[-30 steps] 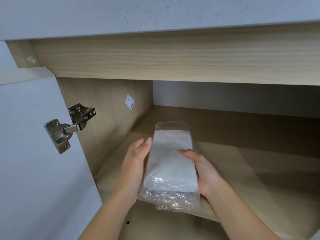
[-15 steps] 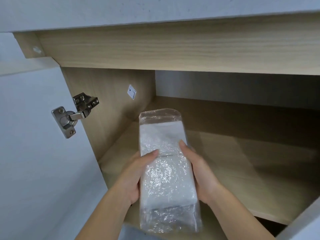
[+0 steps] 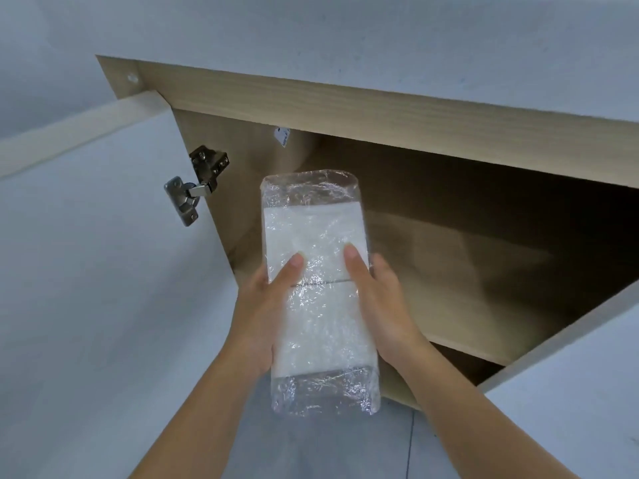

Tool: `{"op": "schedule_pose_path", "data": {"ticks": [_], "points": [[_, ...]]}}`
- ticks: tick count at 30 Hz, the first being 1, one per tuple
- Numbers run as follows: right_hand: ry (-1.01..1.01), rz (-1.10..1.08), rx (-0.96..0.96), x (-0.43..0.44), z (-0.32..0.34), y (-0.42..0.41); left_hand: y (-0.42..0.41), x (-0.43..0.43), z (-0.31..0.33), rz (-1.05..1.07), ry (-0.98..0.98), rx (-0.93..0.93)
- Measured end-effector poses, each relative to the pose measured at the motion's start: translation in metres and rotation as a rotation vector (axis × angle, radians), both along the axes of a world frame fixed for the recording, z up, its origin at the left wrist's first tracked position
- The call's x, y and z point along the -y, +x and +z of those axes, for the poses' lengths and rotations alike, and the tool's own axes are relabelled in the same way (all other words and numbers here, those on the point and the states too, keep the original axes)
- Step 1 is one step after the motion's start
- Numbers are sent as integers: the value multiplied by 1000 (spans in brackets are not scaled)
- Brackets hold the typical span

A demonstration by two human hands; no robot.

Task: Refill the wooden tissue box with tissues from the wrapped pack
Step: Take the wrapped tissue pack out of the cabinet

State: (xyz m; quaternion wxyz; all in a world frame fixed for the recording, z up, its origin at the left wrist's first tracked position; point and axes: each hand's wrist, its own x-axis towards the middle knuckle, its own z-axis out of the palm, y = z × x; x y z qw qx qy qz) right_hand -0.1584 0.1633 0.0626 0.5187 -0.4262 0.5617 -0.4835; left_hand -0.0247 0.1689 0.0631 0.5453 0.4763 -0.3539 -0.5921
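Pale wood and white panels fill the head view: an open cabinet (image 3: 345,108) with a bare wooden shelf (image 3: 466,288) inside, its white left door (image 3: 86,271) swung wide on a metal hinge (image 3: 197,188), and the edge of a second door (image 3: 570,409) at about 4 o'clock. A small sticker (image 3: 281,136) sits on the inner side wall at 12 o'clock from the pack, and grey floor (image 3: 328,451) shows at 6 o'clock. In the middle of the frame the wrapped pack (image 3: 316,236) is held in the air in front of the cabinet opening, touching neither shelf nor door, its long axis running from 12 to 6 o'clock. The left hand (image 3: 262,316) grips its 9 o'clock side and the right hand (image 3: 383,305) its 3 o'clock side, the hands apart with the pack clamped between them; the left thumb (image 3: 288,271) and right thumb (image 3: 354,267) lie flat on the top face, while the other fingers are hidden underneath. By my reading the task is at its start: the pack is in hand, but no wooden tissue box is in view, and unwrapping and loading are not yet done. The pack is a neat white block of folded tissues in clear, crinkled, glossy film, with slack empty film at both ends and a thin line across the middle; the wrap looks unopened.
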Motion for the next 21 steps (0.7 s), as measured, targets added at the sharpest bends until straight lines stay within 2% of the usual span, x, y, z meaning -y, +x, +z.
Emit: {"op": "schedule_pose_path", "data": {"ticks": [9, 17, 21], "points": [[97, 53, -47, -49, 69, 18, 19, -56, 62, 84, 76, 26], [86, 134, -169, -99, 145, 31, 30, -116, 137, 197, 154, 69], [100, 179, -111, -111, 184, 33, 31, -135, 179, 289, 109, 82]]}}
